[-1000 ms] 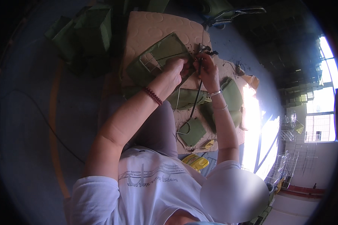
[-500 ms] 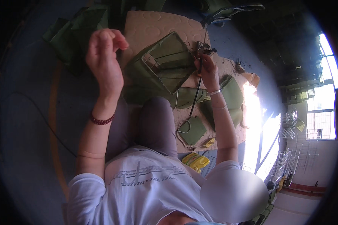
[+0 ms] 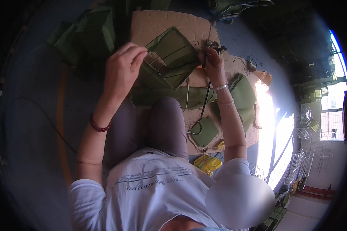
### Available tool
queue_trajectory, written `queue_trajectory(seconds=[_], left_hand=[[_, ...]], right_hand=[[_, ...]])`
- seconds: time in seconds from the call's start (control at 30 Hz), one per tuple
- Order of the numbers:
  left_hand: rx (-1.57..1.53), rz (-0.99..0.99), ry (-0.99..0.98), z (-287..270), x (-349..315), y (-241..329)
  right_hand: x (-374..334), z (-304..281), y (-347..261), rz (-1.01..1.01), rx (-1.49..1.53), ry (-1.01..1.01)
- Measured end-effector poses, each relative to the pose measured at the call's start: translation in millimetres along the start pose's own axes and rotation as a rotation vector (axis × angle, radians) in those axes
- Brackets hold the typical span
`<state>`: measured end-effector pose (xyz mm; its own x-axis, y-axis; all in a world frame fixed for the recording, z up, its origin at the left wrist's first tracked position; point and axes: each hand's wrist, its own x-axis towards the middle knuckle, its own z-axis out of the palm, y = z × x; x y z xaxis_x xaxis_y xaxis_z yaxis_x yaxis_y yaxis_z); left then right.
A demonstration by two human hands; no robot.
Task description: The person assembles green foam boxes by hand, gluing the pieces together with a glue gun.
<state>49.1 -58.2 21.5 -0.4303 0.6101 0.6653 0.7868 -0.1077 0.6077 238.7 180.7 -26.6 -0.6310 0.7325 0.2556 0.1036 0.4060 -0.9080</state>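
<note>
A green fabric box (image 3: 183, 65) with a thin wire frame lies tilted in front of my knees, its open side toward me. My left hand (image 3: 123, 69) is closed in a pinch close to the box's left edge. Whatever its fingertips hold is too small to make out. At the box's right corner, my right hand (image 3: 214, 67) has its fingers closed on the edge. A dark narrow piece shows by those fingers, and a long black rod (image 3: 206, 99) runs beside and partly behind this hand.
Tan padded sheeting (image 3: 158, 23) lies under the work. Folded green fabric (image 3: 241, 92) and a small green panel (image 3: 205, 131) are on it. A yellow container (image 3: 207, 164) stands near my right side. Green fabric boxes (image 3: 94, 34) sit at the far left; a cable (image 3: 46, 119) crosses the floor.
My left hand has moved right and slightly down, from apart from the box to beside its left edge. My right hand stays at the right corner. The view has shifted slightly.
</note>
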Motion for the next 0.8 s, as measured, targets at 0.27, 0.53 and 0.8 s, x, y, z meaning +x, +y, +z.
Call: queue_trajectory(seconds=[0.27,0.53,0.8], left_hand=[[0.276,-0.175,-0.517,131,43,-26],[0.017,-0.318,-0.494,150,46,-50],[0.142,-0.352,-0.469,152,41,-52]], right_hand=[[-2,24,-15,-0.092,-0.159,-0.006],[3,24,-10,-0.135,-0.175,0.026],[0,28,-20,-0.118,-0.225,0.024]])
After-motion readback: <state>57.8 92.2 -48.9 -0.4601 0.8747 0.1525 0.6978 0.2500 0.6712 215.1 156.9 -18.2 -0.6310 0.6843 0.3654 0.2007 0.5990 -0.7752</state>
